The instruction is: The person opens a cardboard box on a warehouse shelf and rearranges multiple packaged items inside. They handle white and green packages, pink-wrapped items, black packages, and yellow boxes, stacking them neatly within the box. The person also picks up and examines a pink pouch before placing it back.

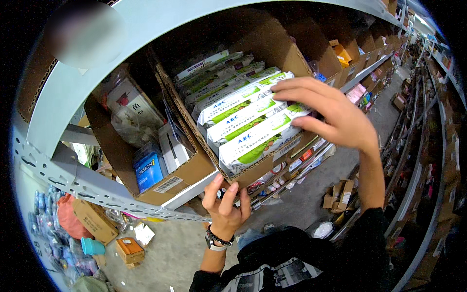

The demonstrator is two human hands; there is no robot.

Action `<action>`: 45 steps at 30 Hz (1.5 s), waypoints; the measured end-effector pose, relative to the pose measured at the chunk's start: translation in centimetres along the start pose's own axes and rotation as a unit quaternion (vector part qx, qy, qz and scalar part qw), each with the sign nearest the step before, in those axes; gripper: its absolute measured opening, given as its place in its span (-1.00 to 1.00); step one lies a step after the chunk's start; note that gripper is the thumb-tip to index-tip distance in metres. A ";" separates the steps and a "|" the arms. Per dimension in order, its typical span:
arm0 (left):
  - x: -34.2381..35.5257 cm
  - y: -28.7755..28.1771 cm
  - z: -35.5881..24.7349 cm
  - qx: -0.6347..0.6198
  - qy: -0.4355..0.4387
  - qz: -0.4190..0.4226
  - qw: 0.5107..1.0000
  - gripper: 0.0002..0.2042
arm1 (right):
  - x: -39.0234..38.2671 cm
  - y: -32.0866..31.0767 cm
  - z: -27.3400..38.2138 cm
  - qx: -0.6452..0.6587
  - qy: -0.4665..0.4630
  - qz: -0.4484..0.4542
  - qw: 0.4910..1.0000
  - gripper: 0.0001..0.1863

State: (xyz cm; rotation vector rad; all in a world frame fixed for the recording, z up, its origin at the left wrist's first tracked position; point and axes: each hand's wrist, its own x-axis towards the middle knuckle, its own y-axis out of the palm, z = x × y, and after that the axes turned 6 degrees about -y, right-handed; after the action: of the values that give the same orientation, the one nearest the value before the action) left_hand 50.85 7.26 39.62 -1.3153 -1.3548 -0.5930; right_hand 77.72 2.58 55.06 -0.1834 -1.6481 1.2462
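Observation:
My right hand (335, 117) rests over white-and-green soft packs (253, 138) standing in rows in a cardboard box (258, 170), its fingers spread across the tops of the front ones and its thumb near the front pack's end. My left hand (226, 209) is below that box's front lower corner, palm up, with fingers apart and slightly bent, fingertips touching the cardboard. The packs further back lean in the box and are partly shadowed. A watch and dark bracelet (219, 237) are on my left wrist.
Left of it, another box (170, 187) holds a blue carton (151, 168) and bagged items. A metal shelf frame (63, 165) curves around them. More shelved boxes (340, 61) line a narrow aisle on the right. Loose cartons (340, 194), a teal bin (93, 246) and bagged goods lie on the floor.

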 end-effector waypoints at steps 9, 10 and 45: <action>0.2 0.2 0.3 -0.026 0.003 -0.003 1.000 -0.45 | 2.5 -1.3 0.8 -0.047 -0.022 -0.012 0.999 -0.65; 0.1 0.1 0.4 -0.031 0.001 -0.004 1.000 -0.45 | 3.9 -1.1 0.0 -0.030 -0.044 0.005 0.999 -0.68; 1.3 -1.3 0.8 -0.049 0.003 0.086 0.995 -0.44 | 20.1 0.1 -9.7 -0.188 0.218 -0.130 0.949 -0.48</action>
State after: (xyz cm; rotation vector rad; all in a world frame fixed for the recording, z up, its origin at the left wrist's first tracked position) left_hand 49.65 8.13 40.95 -1.4909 -1.2049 -0.5504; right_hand 75.70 21.39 66.91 -0.4299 -1.4470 0.6270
